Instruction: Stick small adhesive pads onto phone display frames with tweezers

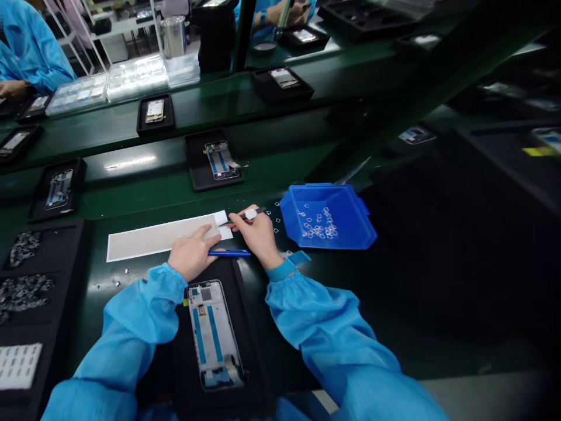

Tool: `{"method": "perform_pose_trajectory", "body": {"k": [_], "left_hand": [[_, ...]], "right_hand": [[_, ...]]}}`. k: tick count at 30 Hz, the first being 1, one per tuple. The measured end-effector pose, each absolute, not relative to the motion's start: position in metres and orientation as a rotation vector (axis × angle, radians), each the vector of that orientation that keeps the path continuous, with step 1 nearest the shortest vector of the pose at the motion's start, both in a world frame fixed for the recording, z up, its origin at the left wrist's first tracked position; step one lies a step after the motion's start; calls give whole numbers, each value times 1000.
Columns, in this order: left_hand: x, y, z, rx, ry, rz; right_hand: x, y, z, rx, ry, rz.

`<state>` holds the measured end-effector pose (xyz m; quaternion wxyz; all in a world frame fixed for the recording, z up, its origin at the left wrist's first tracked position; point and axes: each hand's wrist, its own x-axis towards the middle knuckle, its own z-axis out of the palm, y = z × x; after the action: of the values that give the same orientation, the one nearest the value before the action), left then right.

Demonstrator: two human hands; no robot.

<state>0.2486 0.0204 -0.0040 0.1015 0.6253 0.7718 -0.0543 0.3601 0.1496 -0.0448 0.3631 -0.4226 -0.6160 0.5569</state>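
Observation:
My left hand (191, 252) lies on the right end of a long pale strip (153, 238), its fingers stretched flat, and a blue pen-like tool (228, 253) runs along under its fingers. My right hand (258, 234) is closed around dark tweezers (241, 217), whose tip touches the white end of the strip. A white finger cot covers one fingertip. Below my hands, an open phone frame (214, 334) rests in a black tray (254, 327).
A blue bin (326, 218) of small white parts stands right of my hands. Black trays of parts (26, 280) are on the left. Several phones in trays (218, 160) sit on the green belt. Other workers in blue coats (30, 49) are beyond it.

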Motion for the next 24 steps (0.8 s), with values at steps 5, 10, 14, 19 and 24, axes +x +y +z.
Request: {"method": "perform_pose_trajectory", "body": {"k": [5,10,14,19,24], "left_hand": [[235,12,-2,1762,2252,222],[231,-23,3,1433,2175,676],[241,-43,0,1328,2060,541],[246,-42,-7,1362,2051,488],[244,-39,-9,1377,2030,464]], "right_hand": [[391,136,-22,-1016,-1297,1380],[426,67,-22,-1047,-1379,1573],[425,31,-37,-1118,-1595,1555],[419,29,-45,-1146,-1744,1406],[420,30,-44,-1153,-1825,1361]]}}
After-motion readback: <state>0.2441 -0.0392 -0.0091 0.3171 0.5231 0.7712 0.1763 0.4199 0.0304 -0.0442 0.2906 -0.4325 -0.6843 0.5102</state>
